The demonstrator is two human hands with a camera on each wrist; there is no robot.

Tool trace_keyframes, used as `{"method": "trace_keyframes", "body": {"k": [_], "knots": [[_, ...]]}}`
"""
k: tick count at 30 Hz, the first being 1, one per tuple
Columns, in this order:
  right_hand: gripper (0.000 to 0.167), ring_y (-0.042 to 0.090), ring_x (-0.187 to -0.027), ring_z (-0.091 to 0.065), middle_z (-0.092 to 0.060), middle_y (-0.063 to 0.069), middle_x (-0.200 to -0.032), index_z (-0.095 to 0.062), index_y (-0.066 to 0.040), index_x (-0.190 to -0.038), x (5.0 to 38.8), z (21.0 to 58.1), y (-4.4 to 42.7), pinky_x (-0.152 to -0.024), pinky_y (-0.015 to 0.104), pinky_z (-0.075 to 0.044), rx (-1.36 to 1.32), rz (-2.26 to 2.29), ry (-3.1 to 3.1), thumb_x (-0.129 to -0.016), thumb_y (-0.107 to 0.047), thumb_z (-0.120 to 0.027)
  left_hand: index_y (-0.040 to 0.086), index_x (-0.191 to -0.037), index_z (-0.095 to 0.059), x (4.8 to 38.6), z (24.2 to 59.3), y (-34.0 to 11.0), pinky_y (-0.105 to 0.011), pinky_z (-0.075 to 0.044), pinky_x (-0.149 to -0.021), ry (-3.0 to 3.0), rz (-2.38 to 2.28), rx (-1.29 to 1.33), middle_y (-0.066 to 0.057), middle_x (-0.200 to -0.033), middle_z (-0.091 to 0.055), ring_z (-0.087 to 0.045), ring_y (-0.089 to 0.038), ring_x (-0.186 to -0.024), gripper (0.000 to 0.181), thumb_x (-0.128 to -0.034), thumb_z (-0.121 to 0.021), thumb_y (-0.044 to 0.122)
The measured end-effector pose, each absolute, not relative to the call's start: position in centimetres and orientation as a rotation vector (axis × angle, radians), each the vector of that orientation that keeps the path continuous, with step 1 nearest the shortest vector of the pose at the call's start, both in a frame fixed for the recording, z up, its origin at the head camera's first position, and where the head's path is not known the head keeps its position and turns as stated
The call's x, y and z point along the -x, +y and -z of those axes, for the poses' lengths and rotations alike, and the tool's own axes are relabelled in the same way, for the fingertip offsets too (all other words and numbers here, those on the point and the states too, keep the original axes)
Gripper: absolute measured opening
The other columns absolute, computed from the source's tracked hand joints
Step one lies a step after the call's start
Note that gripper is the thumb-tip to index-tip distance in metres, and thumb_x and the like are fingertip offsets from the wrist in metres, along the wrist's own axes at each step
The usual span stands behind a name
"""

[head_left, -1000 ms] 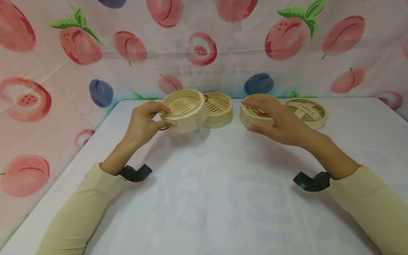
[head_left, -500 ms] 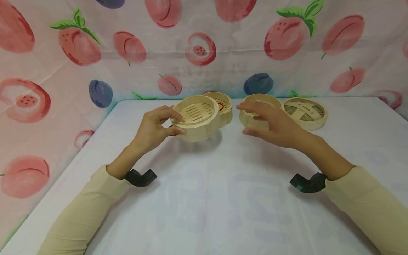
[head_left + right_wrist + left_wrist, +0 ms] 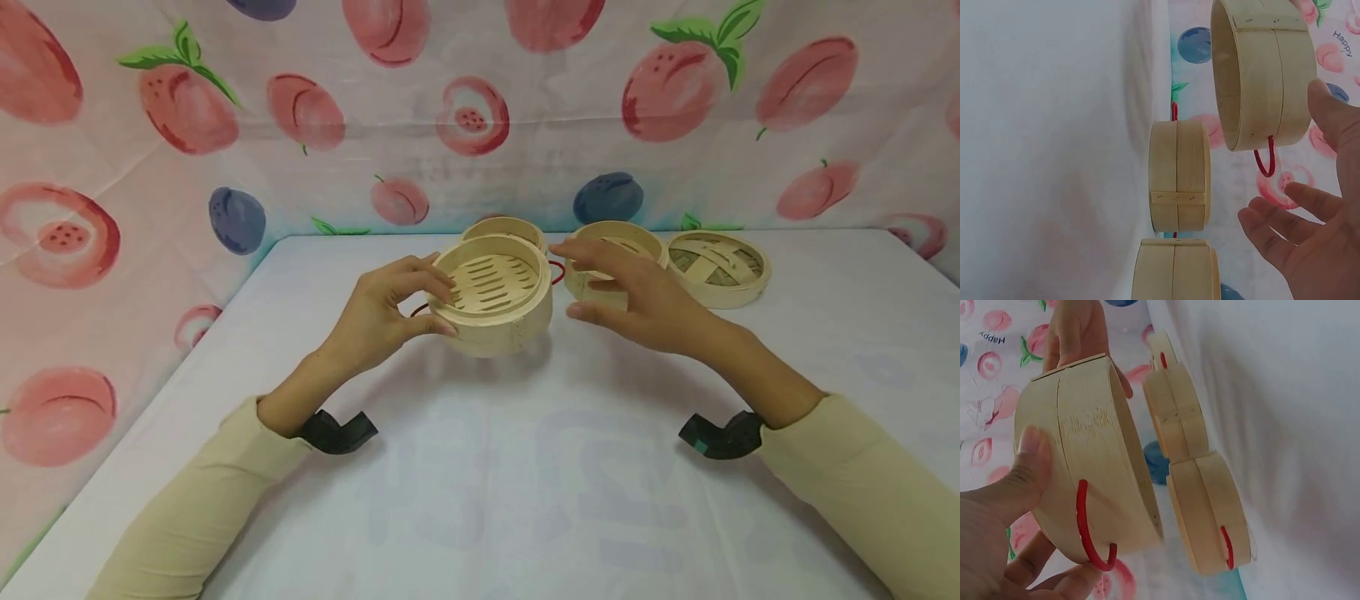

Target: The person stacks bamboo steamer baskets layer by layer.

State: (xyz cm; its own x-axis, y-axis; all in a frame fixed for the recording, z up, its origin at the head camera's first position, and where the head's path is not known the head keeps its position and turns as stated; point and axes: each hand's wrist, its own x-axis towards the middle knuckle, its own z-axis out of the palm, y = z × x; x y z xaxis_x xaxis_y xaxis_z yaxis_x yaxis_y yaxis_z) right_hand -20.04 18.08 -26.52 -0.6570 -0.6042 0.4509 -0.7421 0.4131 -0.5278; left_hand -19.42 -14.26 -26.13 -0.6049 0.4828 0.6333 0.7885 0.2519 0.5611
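Observation:
My left hand [image 3: 382,312] holds a round bamboo steamer basket [image 3: 510,333] by its left rim, thumb outside and fingers over the edge. The basket hangs above the table, slightly tilted, and its slatted floor shows. A red loop handle is visible on its side in the left wrist view [image 3: 1082,519]. Just right of it, my right hand [image 3: 648,300] hovers with fingers spread and nothing in its grasp; in the right wrist view its thumb [image 3: 1325,106] is close to the held basket [image 3: 1266,81], contact unclear. Behind that hand stands a second steamer basket [image 3: 581,285], partly covered.
A third steamer basket [image 3: 504,225] stands at the back, mostly hidden by the held one. To the right lies a woven bamboo steamer lid [image 3: 723,287], close to the second basket. The white table [image 3: 480,483] ends at a fruit-print cloth [image 3: 555,125].
My left hand has brought the held basket rightward and nearer to me, now in front of the rear basket. My right hand has shifted slightly left, still spread.

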Motion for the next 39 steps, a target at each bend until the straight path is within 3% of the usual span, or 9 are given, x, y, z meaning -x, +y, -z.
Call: {"method": "trace_keyframes", "body": {"k": [8, 14, 17, 22, 27, 34, 39], "knots": [[0.046, 0.017, -0.126, -0.045, -0.042, -0.001, -0.145, -0.055, -0.016, -0.134, 19.5, 27.1, 17.8, -0.09, 0.036, -0.05, -1.199, -1.262, -2.527, -0.09, -0.01, -0.067, 0.009, -0.081, -0.07, 18.9, 26.7, -13.4, -0.033, -0.039, -0.102, -2.149, 1.243, 1.268, -0.013, -0.105, -0.063, -0.053, -0.031, -0.121, 0.029, -0.0574, -0.087, 0.004], [0.035, 0.017, -0.125, -0.046, -0.053, -0.001, -0.129, -0.061, -0.012, -0.12, 19.1, 27.2, 18.0, -0.093, 0.029, -0.047, -1.128, -1.415, -2.572, -0.087, -0.008, -0.07, 0.011, -0.081, -0.07, 18.5, 27.1, -13.1, -0.028, -0.042, -0.087, -2.192, 1.275, 1.248, -0.013, -0.123, -0.058, -0.054, -0.023, -0.111, 0.029, -0.0588, -0.087, 0.006], [0.03, 0.02, -0.131, -0.041, -0.057, 0.001, -0.122, -0.062, -0.01, -0.112, 18.8, 27.4, 18.3, -0.093, 0.027, -0.047, -1.115, -1.469, -2.584, -0.085, -0.007, -0.072, 0.011, -0.083, -0.069, 18.3, 27.4, -12.9, -0.029, -0.044, -0.092, -2.221, 1.299, 1.261, -0.013, -0.129, -0.054, -0.053, -0.023, -0.114, 0.028, -0.0604, -0.086, 0.007], [0.029, 0.026, -0.134, -0.038, -0.055, 0.007, -0.129, -0.062, -0.008, -0.107, 18.4, 28.1, 19.2, -0.091, 0.027, -0.048, -1.149, -1.534, -2.543, -0.082, 0.0, -0.072, 0.01, -0.087, -0.068, 18.1, 27.9, -12.1, -0.031, -0.041, -0.1, -2.279, 1.353, 1.27, -0.013, -0.135, -0.048, -0.046, -0.024, -0.127, 0.029, -0.0637, -0.085, 0.007], [0.03, 0.016, -0.118, -0.051, -0.053, 0.012, -0.127, -0.062, -0.006, -0.107, 17.7, 29.1, 19.8, -0.087, 0.027, -0.051, -1.145, -1.535, -2.528, -0.08, 0.003, -0.073, 0.002, -0.096, -0.063, 17.9, 28.7, -11.4, -0.029, -0.037, -0.104, -2.337, 1.6, 1.226, -0.017, -0.141, -0.043, -0.039, -0.023, -0.133, 0.035, -0.0675, -0.082, -0.003], [0.033, 0.012, -0.112, -0.053, -0.055, 0.012, -0.121, -0.062, -0.006, -0.107, 17.1, 30.2, 20.4, -0.085, 0.027, -0.052, -1.101, -1.516, -2.521, -0.078, 0.004, -0.074, -0.001, -0.101, -0.057, 17.7, 29.6, -10.8, -0.026, -0.038, -0.102, -2.419, 1.678, 1.186, -0.018, -0.141, -0.042, -0.04, -0.023, -0.133, 0.038, -0.0706, -0.079, -0.008], [0.036, 0.013, -0.111, -0.052, -0.053, 0.017, -0.125, -0.062, -0.004, -0.107, 17.2, 31.0, 20.3, -0.082, 0.024, -0.052, -1.126, -1.587, -2.445, -0.076, 0.009, -0.074, 0.004, -0.1, -0.056, 17.9, 29.8, -10.8, -0.028, -0.039, -0.102, -2.516, 1.51, 1.185, -0.014, -0.137, -0.049, -0.044, -0.021, -0.129, 0.036, -0.0741, -0.08, 0.0]]}}
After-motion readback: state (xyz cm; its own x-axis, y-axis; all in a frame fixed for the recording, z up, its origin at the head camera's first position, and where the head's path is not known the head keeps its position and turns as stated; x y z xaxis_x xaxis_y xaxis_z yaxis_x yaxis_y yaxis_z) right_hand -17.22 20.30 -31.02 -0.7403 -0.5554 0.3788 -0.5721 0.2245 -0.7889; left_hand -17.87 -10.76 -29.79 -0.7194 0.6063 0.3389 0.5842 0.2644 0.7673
